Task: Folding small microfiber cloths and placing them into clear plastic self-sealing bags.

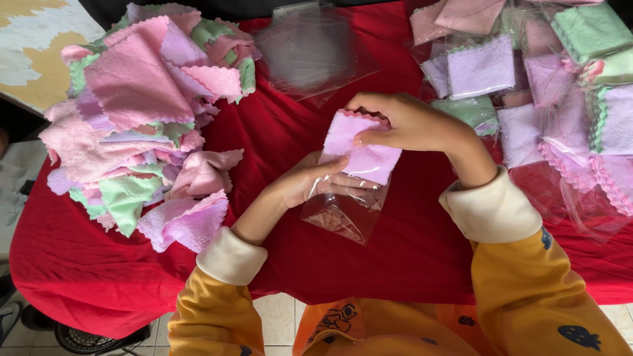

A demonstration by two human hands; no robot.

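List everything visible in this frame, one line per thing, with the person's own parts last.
folded cloth: one, pink-lilac, held between both hands, lower end in the bag mouth.
clear plastic bag: one, transparent, below the cloth, held at its mouth.
loose cloth pile: many, pink, lilac, green, at left.
empty bag stack: several, clear, top centre.
bagged cloths: many, lilac, pink, green, at right.
red tablecloth: one, covering the table.
tiled floor: pale, bottom edge.
left hand: grips bag and cloth.
right hand: pinches cloth top.
orange sleeves: two, cream cuffs.
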